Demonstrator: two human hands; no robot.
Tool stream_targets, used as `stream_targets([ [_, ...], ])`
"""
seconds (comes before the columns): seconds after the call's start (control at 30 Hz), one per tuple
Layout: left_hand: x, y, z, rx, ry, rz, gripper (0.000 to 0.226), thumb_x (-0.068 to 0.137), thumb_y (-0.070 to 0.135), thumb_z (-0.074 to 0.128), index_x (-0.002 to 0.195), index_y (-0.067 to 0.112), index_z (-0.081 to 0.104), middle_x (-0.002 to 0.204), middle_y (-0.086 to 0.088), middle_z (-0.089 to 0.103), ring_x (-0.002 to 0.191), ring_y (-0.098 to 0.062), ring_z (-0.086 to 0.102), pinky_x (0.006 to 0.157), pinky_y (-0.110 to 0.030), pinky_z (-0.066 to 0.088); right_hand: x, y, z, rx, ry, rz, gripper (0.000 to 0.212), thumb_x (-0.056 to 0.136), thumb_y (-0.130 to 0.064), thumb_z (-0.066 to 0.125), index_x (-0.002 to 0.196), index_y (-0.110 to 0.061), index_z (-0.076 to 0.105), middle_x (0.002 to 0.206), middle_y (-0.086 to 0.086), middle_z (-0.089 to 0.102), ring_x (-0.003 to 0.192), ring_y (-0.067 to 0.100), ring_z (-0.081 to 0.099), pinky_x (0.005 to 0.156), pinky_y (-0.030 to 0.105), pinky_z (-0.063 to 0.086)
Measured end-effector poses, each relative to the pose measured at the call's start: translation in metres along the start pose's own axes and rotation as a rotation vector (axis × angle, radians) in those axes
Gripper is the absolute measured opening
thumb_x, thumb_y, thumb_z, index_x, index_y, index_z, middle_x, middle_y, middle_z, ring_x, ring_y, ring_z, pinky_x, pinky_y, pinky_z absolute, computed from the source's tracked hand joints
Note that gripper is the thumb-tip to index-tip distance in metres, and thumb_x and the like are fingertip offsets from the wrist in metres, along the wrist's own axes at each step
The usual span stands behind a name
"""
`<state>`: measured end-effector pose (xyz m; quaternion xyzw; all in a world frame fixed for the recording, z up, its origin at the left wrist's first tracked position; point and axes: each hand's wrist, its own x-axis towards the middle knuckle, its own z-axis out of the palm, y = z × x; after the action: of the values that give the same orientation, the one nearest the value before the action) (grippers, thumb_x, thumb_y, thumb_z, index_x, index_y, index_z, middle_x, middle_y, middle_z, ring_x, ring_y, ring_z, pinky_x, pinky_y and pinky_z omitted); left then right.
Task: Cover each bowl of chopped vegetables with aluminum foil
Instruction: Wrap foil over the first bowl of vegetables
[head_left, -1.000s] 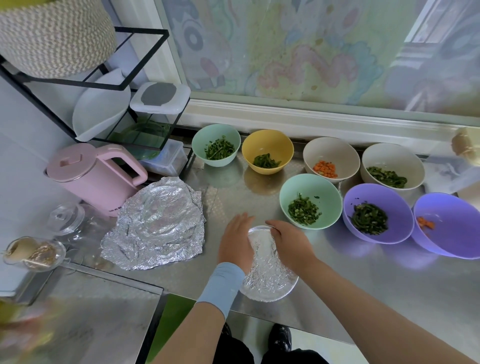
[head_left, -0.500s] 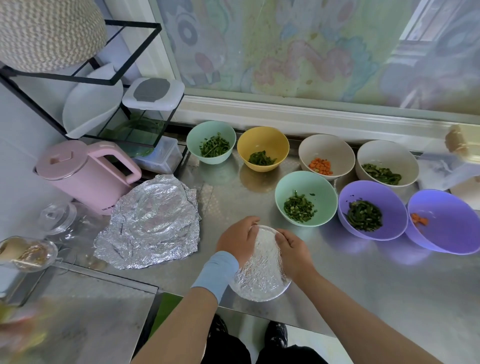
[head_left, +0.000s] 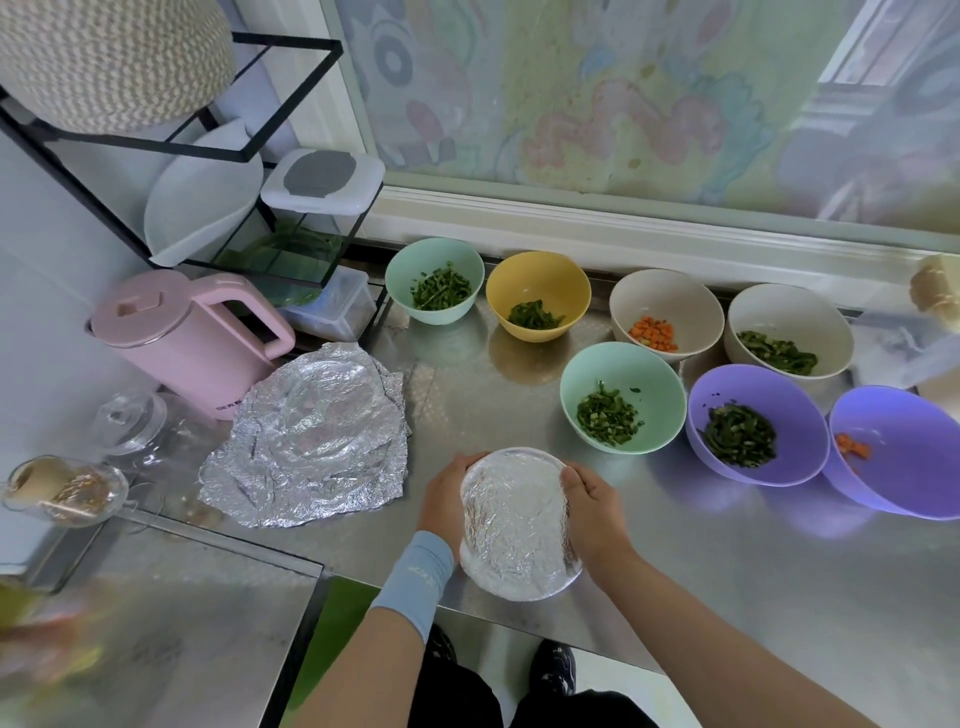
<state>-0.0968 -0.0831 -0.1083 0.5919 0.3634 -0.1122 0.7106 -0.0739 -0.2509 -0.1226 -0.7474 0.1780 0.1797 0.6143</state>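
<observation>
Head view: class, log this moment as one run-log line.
stage: pressing foil | left hand, right hand: gripping round foil-covered bowl | crumpled aluminium foil sheets: beside pink kettle

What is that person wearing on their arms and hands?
Both hands are bare, no gloves. The left hand has a light blue wristband with a small marking just behind it. The right hand and forearm wear nothing.
</observation>
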Motion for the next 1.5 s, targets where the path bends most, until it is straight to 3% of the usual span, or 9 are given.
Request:
stream_targets([
  [0.17,-0.034,-0.020,0.007,-0.182,0.358,0.114,0.030,0.098,0.026,0.045,0.101,0.019,0.073,0.103,-0.003,0.073,0.096,-0.021,0.066,0.085,-0.035,0.053,-0.002,0.002,0.002,0.088,-0.003,-0.002,0.030,0.100,-0.018,0.048,0.120,-0.030,0.067,0.113,-0.012,0.068,0.109,0.009,0.059,0.096,0.032,0.046],
  [0.3,-0.049,-0.027,0.019,-0.364,0.221,0.021,0.035,0.099,0.036,0.043,0.112,0.020,0.072,0.108,-0.003,0.073,0.105,-0.025,0.066,0.094,-0.044,0.052,-0.011,0.007,0.004,0.212,-0.030,0.013,0.032,0.103,-0.014,0.042,0.119,-0.023,0.067,0.113,-0.006,0.070,0.109,0.012,0.062,0.092,0.030,0.049],
  [0.5,-0.023,-0.004,0.008,-0.423,0.142,-0.052,0.049,0.102,0.043,0.033,0.099,0.019,0.076,0.100,-0.011,0.075,0.096,-0.029,0.069,0.087,-0.040,0.053,-0.019,0.010,0.009,0.310,-0.057,0.023,0.033,0.106,-0.015,0.032,0.122,-0.016,0.061,0.112,0.002,0.069,0.102,0.010,0.065,0.077,0.018,0.053],
  [0.67,-0.018,-0.013,0.003,0.036,0.411,0.222,0.033,0.101,0.025,0.037,0.115,0.021,0.067,0.120,0.002,0.064,0.110,-0.017,0.057,0.101,-0.034,0.042,-0.012,0.013,-0.002,-0.027,-0.077,-0.091,0.026,0.104,-0.017,0.038,0.114,-0.023,0.062,0.108,-0.002,0.065,0.103,0.017,0.060,0.084,0.026,0.048],
  [0.77,-0.033,-0.036,0.017,0.177,0.531,0.404,0.033,0.102,0.013,0.039,0.132,0.011,0.054,0.130,0.000,0.053,0.119,-0.015,0.048,0.104,-0.029,0.036,-0.008,0.007,-0.008,-0.177,-0.122,-0.163,0.043,0.104,-0.020,0.041,0.146,-0.021,0.038,0.139,-0.012,0.043,0.129,0.007,0.040,0.107,0.025,0.030],
  [0.93,-0.038,-0.046,0.034,-0.068,0.548,0.256,0.038,0.101,0.027,0.039,0.137,0.020,0.049,0.135,0.001,0.051,0.124,-0.020,0.048,0.109,-0.041,0.038,-0.011,-0.001,-0.002,-0.154,-0.195,-0.173,0.048,0.105,-0.018,0.038,0.151,-0.022,0.030,0.147,-0.008,0.041,0.135,0.011,0.037,0.116,0.033,0.028],
  [1.13,-0.007,0.014,0.005,-0.079,0.490,0.281,0.039,0.102,0.029,0.033,0.126,0.020,0.062,0.132,0.002,0.059,0.123,-0.018,0.052,0.108,-0.037,0.038,-0.018,0.003,0.001,-0.250,-0.078,-0.147,0.029,0.102,-0.021,0.041,0.130,-0.017,0.048,0.120,0.000,0.057,0.116,0.022,0.054,0.091,0.031,0.041],
  [1.3,-0.013,0.004,-0.001,-0.085,0.675,0.238,0.037,0.104,0.025,0.034,0.134,0.019,0.055,0.136,0.004,0.053,0.123,-0.017,0.050,0.101,-0.030,0.037,-0.008,-0.019,0.007,-0.543,-0.058,-0.354,0.059,0.101,-0.023,0.044,0.154,-0.013,0.021,0.158,0.001,0.026,0.145,0.018,0.023,0.111,0.021,0.014],
  [1.5,-0.022,-0.024,0.022,-0.056,0.585,0.171,0.044,0.104,0.028,0.036,0.148,0.020,0.036,0.149,-0.002,0.043,0.135,-0.026,0.042,0.111,-0.032,0.032,0.009,-0.030,0.021,-0.479,-0.208,-0.258,0.056,0.104,-0.020,0.038,0.155,-0.017,0.016,0.161,-0.002,0.021,0.146,0.014,0.021,0.111,0.020,0.014],
])
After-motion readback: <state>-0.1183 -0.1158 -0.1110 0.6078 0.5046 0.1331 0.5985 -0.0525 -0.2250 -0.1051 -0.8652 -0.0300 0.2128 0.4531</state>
